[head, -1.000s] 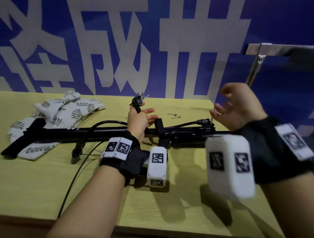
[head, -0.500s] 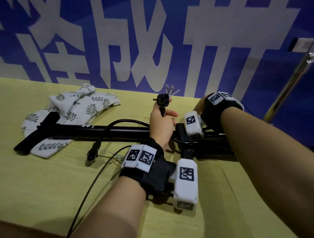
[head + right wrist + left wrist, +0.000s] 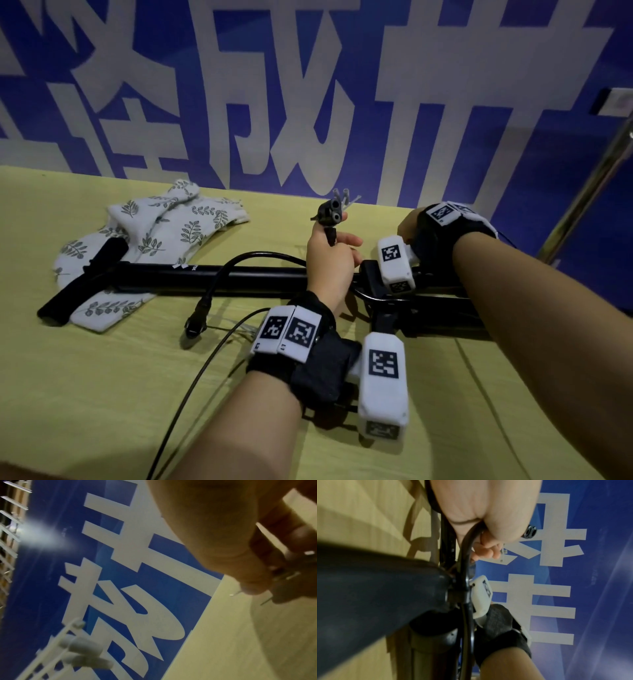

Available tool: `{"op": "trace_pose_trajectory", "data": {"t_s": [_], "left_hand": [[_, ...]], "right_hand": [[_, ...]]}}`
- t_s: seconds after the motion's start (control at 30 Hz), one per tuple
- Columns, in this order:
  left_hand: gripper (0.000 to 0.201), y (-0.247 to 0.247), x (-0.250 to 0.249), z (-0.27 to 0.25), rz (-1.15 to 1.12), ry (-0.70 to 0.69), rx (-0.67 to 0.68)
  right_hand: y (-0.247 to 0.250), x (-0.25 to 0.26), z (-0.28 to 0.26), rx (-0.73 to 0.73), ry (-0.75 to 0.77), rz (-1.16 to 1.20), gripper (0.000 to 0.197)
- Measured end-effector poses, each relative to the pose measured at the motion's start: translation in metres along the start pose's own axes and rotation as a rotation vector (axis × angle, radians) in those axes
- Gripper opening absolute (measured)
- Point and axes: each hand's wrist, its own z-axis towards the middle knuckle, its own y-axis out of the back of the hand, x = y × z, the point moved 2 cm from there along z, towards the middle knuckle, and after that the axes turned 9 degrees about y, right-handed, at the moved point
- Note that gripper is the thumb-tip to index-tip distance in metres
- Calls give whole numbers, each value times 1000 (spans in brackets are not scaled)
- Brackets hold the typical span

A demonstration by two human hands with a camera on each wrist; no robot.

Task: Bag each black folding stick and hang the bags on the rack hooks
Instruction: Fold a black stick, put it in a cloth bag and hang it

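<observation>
A long black folding stick lies across the yellow table, its left handle resting on a leaf-print cloth bag. My left hand grips a black cord of the stick and holds its end piece upright above the shaft. In the left wrist view the cord runs up into my curled fingers. My right hand reaches over the stick's folded joint on the far side, its fingers hidden behind the wrist camera. In the right wrist view its fingers curl on a dark part of the stick.
A second black cord with a plug loops onto the table in front of the shaft. A thin black wire trails to the near edge. A metal rack pole stands at the right. White rack hooks show against the blue wall.
My right hand came down from mid-air at the right and reached over the stick's joint behind my left hand. The left hand kept hold of the cord end.
</observation>
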Motion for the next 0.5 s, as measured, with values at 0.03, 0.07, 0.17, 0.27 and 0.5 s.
{"op": "trace_pose_trajectory", "data": {"t_s": [0.03, 0.07, 0.17, 0.27, 0.5], "left_hand": [[48, 1, -1, 1, -28, 14, 4], [44, 1, -2, 2, -71, 30, 15], [23, 1, -7, -1, -277, 93, 91], [24, 5, -10, -3, -436, 172, 144], [37, 5, -23, -5, -377, 131, 165]], "right_hand": [[1, -6, 9, -12, 35, 10, 35], [4, -5, 12, -8, -4, 173, 24], [26, 20, -24, -81, -16, 629, 20], [40, 24, -53, -133, -26, 706, 13], [36, 8, -99, -178, 23, 941, 14]]}}
